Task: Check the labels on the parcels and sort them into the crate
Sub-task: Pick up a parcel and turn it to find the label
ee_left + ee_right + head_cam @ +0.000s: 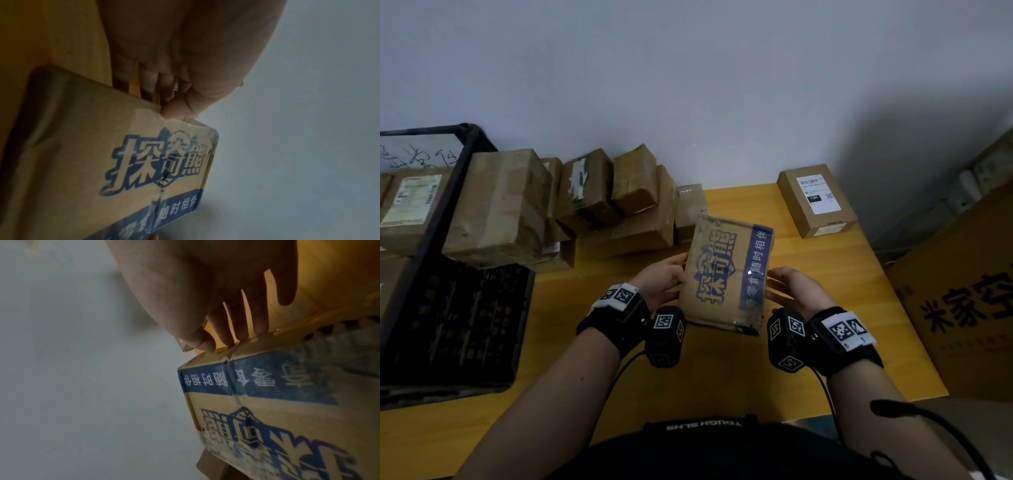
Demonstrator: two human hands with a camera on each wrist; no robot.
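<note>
A flat cardboard parcel with blue printed characters and a blue band is held upright between both hands above the yellow table. My left hand grips its left edge; in the left wrist view the thumb pinches the front of the parcel and the fingers pass behind it. My right hand rests against the right edge; in the right wrist view its straight fingers touch the parcel along that edge. No shipping label shows on the facing side.
A black plastic crate stands at the left, with a labelled parcel in it. Several brown parcels are stacked along the wall. A small box with a white label lies far right. A large carton stands beside the table.
</note>
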